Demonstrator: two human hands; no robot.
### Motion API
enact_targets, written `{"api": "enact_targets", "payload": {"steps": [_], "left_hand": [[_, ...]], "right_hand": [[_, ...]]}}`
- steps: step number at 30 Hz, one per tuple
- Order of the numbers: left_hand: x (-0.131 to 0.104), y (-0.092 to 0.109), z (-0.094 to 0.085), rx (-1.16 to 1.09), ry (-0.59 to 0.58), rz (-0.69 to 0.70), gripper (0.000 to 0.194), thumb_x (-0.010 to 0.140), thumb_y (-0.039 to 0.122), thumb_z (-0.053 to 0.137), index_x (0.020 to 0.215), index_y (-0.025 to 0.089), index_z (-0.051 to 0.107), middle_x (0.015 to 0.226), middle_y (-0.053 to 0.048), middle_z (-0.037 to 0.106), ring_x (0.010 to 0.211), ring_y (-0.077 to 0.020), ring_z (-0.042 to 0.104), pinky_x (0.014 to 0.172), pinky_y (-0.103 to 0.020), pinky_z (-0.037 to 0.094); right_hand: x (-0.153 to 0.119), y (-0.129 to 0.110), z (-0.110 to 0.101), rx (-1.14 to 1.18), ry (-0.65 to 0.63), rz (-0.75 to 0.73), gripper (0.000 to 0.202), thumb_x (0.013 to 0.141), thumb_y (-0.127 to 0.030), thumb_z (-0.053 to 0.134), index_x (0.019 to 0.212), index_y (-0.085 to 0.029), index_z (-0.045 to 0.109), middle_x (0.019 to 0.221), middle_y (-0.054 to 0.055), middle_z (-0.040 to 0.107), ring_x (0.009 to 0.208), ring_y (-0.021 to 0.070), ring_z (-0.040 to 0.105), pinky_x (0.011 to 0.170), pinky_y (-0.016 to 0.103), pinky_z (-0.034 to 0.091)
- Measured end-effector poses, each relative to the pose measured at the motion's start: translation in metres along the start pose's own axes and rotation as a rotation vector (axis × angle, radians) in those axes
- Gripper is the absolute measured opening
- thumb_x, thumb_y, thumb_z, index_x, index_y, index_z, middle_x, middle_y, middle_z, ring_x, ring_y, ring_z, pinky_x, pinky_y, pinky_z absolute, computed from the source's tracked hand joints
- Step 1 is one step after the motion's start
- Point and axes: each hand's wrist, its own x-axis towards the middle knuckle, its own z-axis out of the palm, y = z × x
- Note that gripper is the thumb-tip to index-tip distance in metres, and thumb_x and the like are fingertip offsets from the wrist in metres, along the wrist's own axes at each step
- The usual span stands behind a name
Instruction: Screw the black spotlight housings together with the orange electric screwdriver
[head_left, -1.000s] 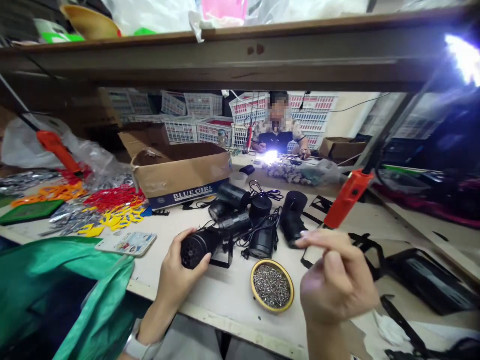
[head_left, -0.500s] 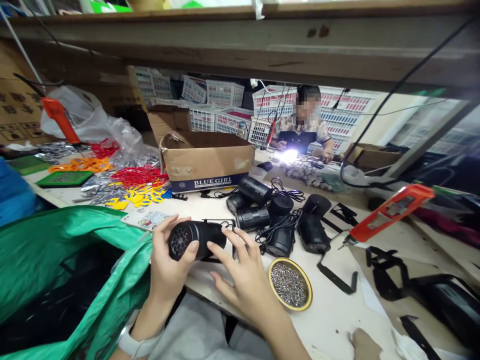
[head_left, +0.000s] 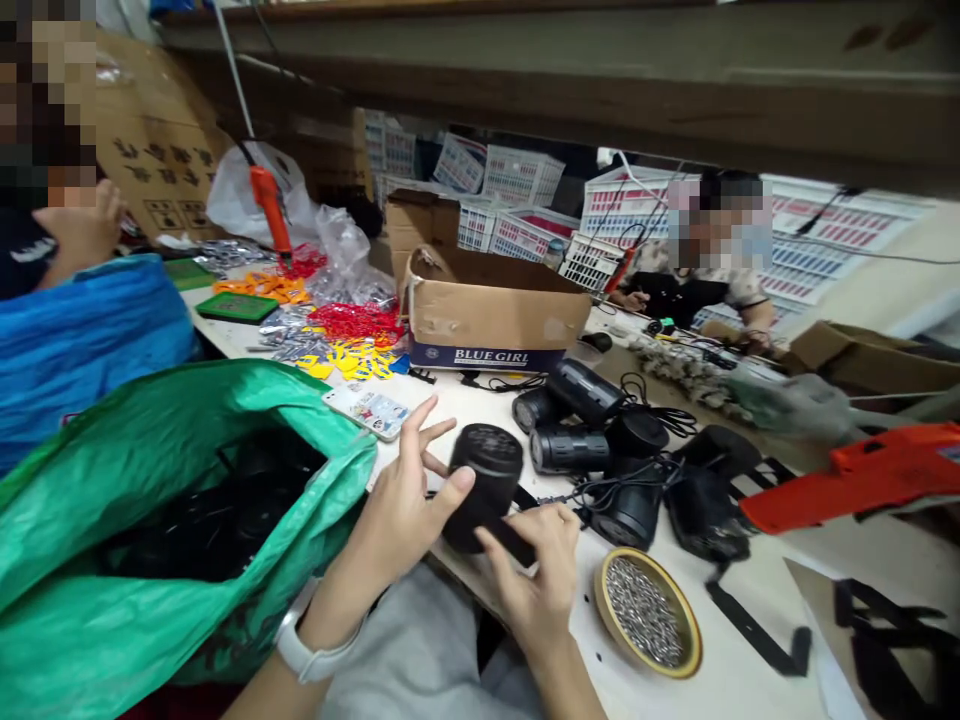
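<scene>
A black cylindrical lamp (head_left: pixel 487 470) with a honeycomb grille on its end stands tilted between my hands, grille up and slightly blurred. My left hand (head_left: pixel 409 500) is at its left side, thumb against the casing and the other fingers spread away from it. With thumb and fingers, my right hand (head_left: pixel 544 575) grips a flat black part (head_left: pixel 504 530) at the lamp's lower right. A yellow-rimmed bowl of small metal screws (head_left: pixel 643 610) is to the right of my right hand. Beyond my hands lie several similar black lamps (head_left: pixel 570 450) with cords.
On the left gapes a green sack (head_left: pixel 187 610) with black items inside. A phone (head_left: pixel 367 410), a cardboard box (head_left: pixel 495 310) and red cords (head_left: pixel 356 322) lie farther back. An orange electric screwdriver (head_left: pixel 862 475) and black brackets (head_left: pixel 757 625) are on the right. Two other people sit nearby.
The lamp has turned from lying sideways to grille up. My left fingers have spread off it, and my right hand has closed on its lower part. The view has swung left.
</scene>
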Motion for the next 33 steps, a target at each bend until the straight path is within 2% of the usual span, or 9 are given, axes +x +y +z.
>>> {"api": "enact_targets", "payload": {"steps": [2, 5, 7, 9, 15, 20, 22, 27, 33], "left_hand": [[-0.009, -0.007, 0.004, -0.059, -0.069, 0.066, 0.079, 0.095, 0.065, 0.055, 0.159, 0.033, 0.021, 0.155, -0.013, 0.051, 0.116, -0.0240, 0.066, 0.100, -0.041, 0.051], [-0.021, -0.018, 0.018, 0.101, -0.200, 0.187, 0.081, 0.091, 0.063, 0.066, 0.157, 0.032, 0.031, 0.163, -0.011, 0.042, 0.145, -0.0297, 0.043, 0.121, -0.050, 0.036], [-0.026, -0.025, 0.029, 0.209, -0.229, 0.237, 0.091, 0.087, 0.064, 0.070, 0.160, 0.034, 0.025, 0.169, -0.010, 0.031, 0.153, -0.0321, 0.031, 0.125, -0.056, 0.029], [-0.028, -0.032, 0.041, 0.234, -0.230, 0.240, 0.098, 0.085, 0.064, 0.072, 0.162, 0.035, 0.018, 0.171, -0.010, 0.027, 0.155, -0.0314, 0.031, 0.125, -0.057, 0.031], [-0.027, -0.038, 0.063, 0.147, -0.134, 0.197, 0.085, 0.084, 0.057, 0.076, 0.153, 0.030, 0.035, 0.160, -0.011, 0.047, 0.148, -0.0269, 0.045, 0.121, -0.048, 0.041], [-0.028, -0.034, 0.063, 0.169, -0.079, 0.182, 0.072, 0.083, 0.040, 0.075, 0.146, 0.021, 0.044, 0.151, -0.014, 0.056, 0.141, -0.0280, 0.053, 0.117, -0.047, 0.047], [-0.027, -0.035, 0.059, 0.162, -0.108, 0.190, 0.071, 0.081, 0.034, 0.073, 0.145, 0.022, 0.045, 0.150, -0.013, 0.057, 0.140, -0.0281, 0.055, 0.117, -0.048, 0.047], [-0.022, -0.046, 0.052, 0.117, -0.218, 0.172, 0.068, 0.084, 0.035, 0.068, 0.147, 0.028, 0.044, 0.149, -0.009, 0.058, 0.138, -0.0281, 0.057, 0.116, -0.050, 0.049], [-0.019, -0.069, 0.064, 0.137, -0.106, 0.190, 0.066, 0.089, 0.037, 0.062, 0.151, 0.029, 0.040, 0.152, -0.011, 0.056, 0.141, -0.0290, 0.055, 0.114, -0.050, 0.052]], "right_hand": [[-0.004, 0.005, 0.003, 0.106, 0.129, 0.247, 0.014, 0.099, -0.029, 0.071, 0.095, -0.020, 0.061, 0.081, -0.001, 0.061, 0.073, 0.0160, 0.056, 0.077, 0.031, 0.041], [-0.010, 0.013, 0.005, 0.232, 0.242, 0.632, 0.026, 0.094, -0.042, 0.075, 0.091, -0.018, 0.064, 0.085, 0.001, 0.064, 0.077, 0.0177, 0.059, 0.072, 0.028, 0.045], [-0.015, 0.018, 0.004, 0.302, 0.243, 0.777, 0.032, 0.092, -0.048, 0.076, 0.092, -0.018, 0.064, 0.086, 0.001, 0.064, 0.078, 0.0179, 0.060, 0.071, 0.028, 0.046], [-0.021, 0.021, 0.001, 0.334, 0.215, 0.833, 0.034, 0.091, -0.050, 0.076, 0.093, -0.017, 0.064, 0.083, 0.001, 0.063, 0.077, 0.0175, 0.059, 0.068, 0.026, 0.045], [-0.023, 0.017, -0.020, 0.339, 0.089, 0.818, 0.031, 0.091, -0.048, 0.075, 0.089, -0.019, 0.065, 0.081, -0.001, 0.063, 0.076, 0.0164, 0.060, 0.070, 0.025, 0.049], [-0.015, 0.024, -0.036, 0.261, -0.115, 0.655, 0.035, 0.102, -0.039, 0.063, 0.135, -0.027, 0.061, 0.127, 0.005, 0.064, 0.113, 0.0204, 0.060, 0.097, 0.032, 0.048], [-0.013, 0.028, -0.040, 0.143, -0.218, 0.510, 0.035, 0.107, -0.033, 0.054, 0.142, -0.029, 0.059, 0.123, 0.006, 0.062, 0.113, 0.0208, 0.058, 0.098, 0.034, 0.047], [-0.004, 0.029, -0.039, -0.079, -0.248, 0.290, 0.032, 0.107, -0.023, 0.047, 0.134, -0.021, 0.063, 0.107, 0.009, 0.056, 0.100, 0.0237, 0.055, 0.088, 0.037, 0.048], [0.003, 0.024, -0.028, -0.080, -0.271, 0.278, 0.017, 0.104, -0.023, 0.051, 0.117, -0.021, 0.060, 0.101, 0.006, 0.062, 0.093, 0.0253, 0.056, 0.080, 0.037, 0.049]]}}
